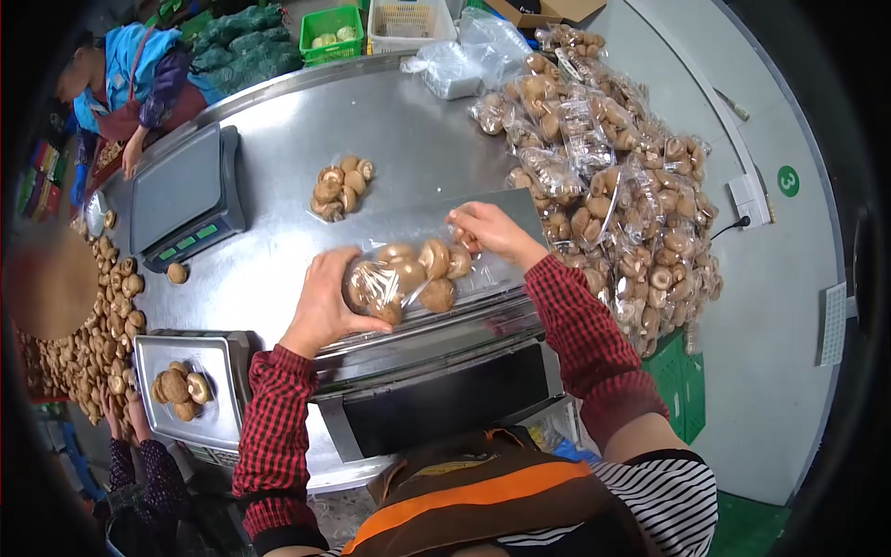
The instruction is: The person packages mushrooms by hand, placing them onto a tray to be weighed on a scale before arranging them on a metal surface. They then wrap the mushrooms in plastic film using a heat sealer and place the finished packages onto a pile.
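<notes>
A clear plastic bag of brown mushrooms [405,271] lies on its side in front of me, over the metal edge of the wrapping station. My left hand [325,299] is curled around the bag's left end, with the thumb along its near side. At the other end, my right hand [490,232] pinches the loose plastic beside the mushrooms, fingers closed. Beneath the right hand is a flat grey plate [527,206]. Just beyond the bag, a small packed bag of mushrooms [342,187] rests on the steel table [278,121].
Bagged mushrooms [603,176] are heaped on the right. A grey scale [181,195] stands back left; a second scale tray [153,371] holds loose mushrooms. More loose mushrooms [111,297] cover the far left, where a co-worker's hands [125,415] reach in. Another person [139,79] works at the back left.
</notes>
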